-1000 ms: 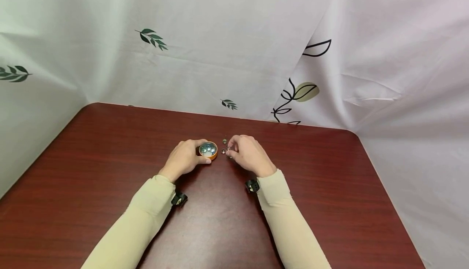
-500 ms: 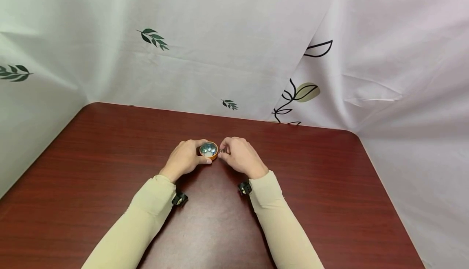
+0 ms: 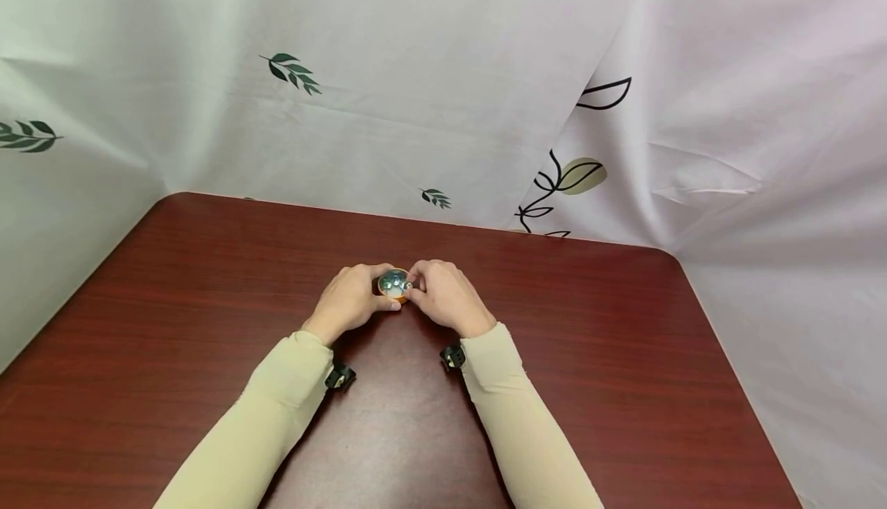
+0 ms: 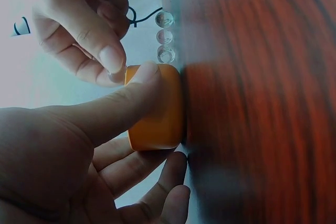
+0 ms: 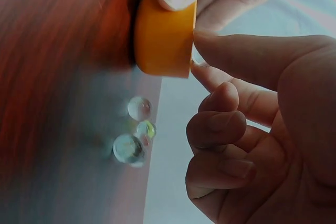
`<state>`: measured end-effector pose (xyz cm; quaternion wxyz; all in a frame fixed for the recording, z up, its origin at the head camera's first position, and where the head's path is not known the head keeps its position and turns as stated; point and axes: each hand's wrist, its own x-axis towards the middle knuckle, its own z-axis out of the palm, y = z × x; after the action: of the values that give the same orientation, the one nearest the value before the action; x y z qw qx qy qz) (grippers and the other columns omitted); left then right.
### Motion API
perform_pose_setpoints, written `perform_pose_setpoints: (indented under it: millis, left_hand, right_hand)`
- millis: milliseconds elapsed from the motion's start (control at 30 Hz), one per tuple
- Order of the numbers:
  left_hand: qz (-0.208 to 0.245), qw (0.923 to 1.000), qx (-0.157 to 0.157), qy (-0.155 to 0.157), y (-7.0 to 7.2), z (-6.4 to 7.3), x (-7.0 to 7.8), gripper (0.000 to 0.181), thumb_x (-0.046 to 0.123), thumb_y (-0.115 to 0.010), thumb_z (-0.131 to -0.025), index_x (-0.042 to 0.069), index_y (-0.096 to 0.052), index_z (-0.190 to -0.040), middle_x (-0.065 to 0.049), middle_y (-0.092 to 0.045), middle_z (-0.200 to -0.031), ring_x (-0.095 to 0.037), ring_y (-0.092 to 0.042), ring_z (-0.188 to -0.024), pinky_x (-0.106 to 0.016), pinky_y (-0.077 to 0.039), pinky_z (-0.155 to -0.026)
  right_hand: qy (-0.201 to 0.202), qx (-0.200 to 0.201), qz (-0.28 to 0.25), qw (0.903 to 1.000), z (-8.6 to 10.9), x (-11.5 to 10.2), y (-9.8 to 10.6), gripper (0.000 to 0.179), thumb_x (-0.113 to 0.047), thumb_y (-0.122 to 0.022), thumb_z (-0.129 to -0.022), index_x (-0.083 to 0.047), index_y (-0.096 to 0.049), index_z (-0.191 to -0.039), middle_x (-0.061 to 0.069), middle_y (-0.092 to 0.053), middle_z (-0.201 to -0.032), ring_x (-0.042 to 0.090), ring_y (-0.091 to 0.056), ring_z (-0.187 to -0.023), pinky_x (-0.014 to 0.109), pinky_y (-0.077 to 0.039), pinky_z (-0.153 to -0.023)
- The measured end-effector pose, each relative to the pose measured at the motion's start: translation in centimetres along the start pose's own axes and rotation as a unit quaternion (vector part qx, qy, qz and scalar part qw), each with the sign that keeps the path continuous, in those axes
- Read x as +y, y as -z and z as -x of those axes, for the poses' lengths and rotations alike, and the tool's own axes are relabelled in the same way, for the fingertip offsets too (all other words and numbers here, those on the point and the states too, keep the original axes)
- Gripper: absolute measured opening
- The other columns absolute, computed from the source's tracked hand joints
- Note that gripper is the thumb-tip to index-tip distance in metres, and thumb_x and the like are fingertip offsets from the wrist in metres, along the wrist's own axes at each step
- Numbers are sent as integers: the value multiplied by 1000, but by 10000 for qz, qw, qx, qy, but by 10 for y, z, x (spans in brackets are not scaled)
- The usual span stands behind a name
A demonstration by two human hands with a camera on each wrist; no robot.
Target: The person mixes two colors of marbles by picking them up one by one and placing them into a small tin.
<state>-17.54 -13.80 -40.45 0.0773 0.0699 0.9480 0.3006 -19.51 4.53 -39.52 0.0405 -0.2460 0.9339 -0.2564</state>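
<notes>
My left hand (image 3: 346,299) grips a small round orange container (image 4: 164,113) on the table, with the thumb on one side and fingers on the other. In the head view several glassy marbles (image 3: 392,282) show inside it. My right hand (image 3: 446,296) is at the container's right rim, pinching a clear marble (image 3: 409,286) between thumb and index finger. Seen from the right wrist, that thumb and finger meet at the rim, largely covering the marble, while the other fingers curl inward. Loose clear marbles (image 5: 128,148) lie on the table beside the container, hidden by my right hand in the head view.
The reddish-brown wooden table (image 3: 589,355) extends around both hands. White cloth (image 3: 416,93) with leaf prints hangs along its back and sides. Black wrist cameras (image 3: 339,376) are strapped at both cuffs.
My right hand has moved left from the loose marbles to the container's rim, with a marble in its fingertips. My left hand keeps its grip on the container and has barely moved.
</notes>
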Motion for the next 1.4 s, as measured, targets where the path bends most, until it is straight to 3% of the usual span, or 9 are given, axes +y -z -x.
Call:
perform_pose_setpoints:
  millis: [233, 467, 1400]
  left_hand:
    - [-54, 10000, -2, 38, 1, 0, -1, 56, 30, -82, -86, 16, -64, -137, -12, -70, -117, -28, -65, -100, -42, -51, -81]
    - [-127, 9998, 76, -121, 0, -2, -2, 55, 31, -82, -85, 14, -65, -135, -12, -72, -114, -30, -66, -99, -44, -52, -81]
    - [-130, 9999, 51, -75, 1, -2, -1, 57, 32, -82, -85, 15, -64, -137, -13, -71, -117, -31, -65, -102, -43, -51, -81]
  right_hand:
    - [77, -7, -34, 10000, -1, -4, -2, 11, -18, -71, -95, -9, -71, -101, -2, -56, -76, 11, -51, -65, 24, -43, -60]
    - [53, -21, -43, 10000, -1, -6, -2, 11, -18, -71, -95, -10, -73, -102, -3, -57, -75, 11, -52, -65, 24, -43, -59]
    - [47, -210, -165, 9996, -2, -4, -3, 15, -20, -72, -95, -9, -73, -105, -3, -58, -74, 9, -53, -64, 23, -43, -59]
